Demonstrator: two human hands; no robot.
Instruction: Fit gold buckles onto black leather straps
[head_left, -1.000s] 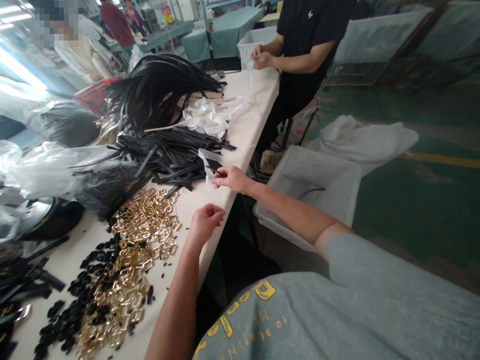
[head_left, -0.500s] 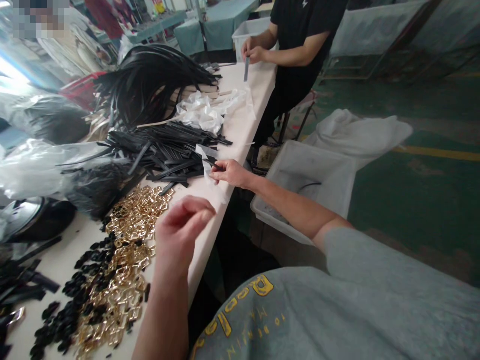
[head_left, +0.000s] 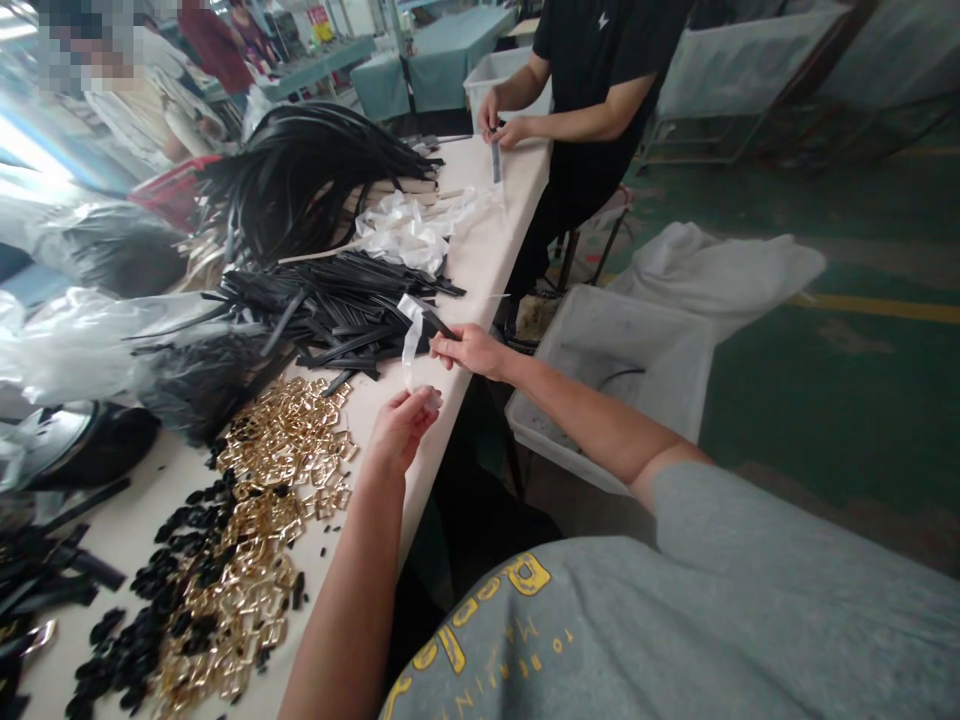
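My right hand (head_left: 469,352) pinches a black strap (head_left: 437,322) over the table's front edge. From that strap a white film strip (head_left: 410,340) curves down to my left hand (head_left: 409,425). The fingers of my left hand are closed on the strip's lower end. Left of both hands, a pile of cut black straps (head_left: 330,310) lies on the table. Many gold metal buckles (head_left: 292,440) are spread nearer to me, mixed along one side with small black pieces (head_left: 161,560).
A co-worker's hands (head_left: 501,130) hold a dark strip at the table's far end. White plastic bin (head_left: 622,340) on the floor at right, with one black strap in it. Long black straps (head_left: 300,160), crumpled film (head_left: 409,232) and plastic bags (head_left: 97,340) cover the table's left.
My left hand has moved away from me, toward my right hand, and closed on the hanging end of the film strip. The strip is now stretched between both hands.
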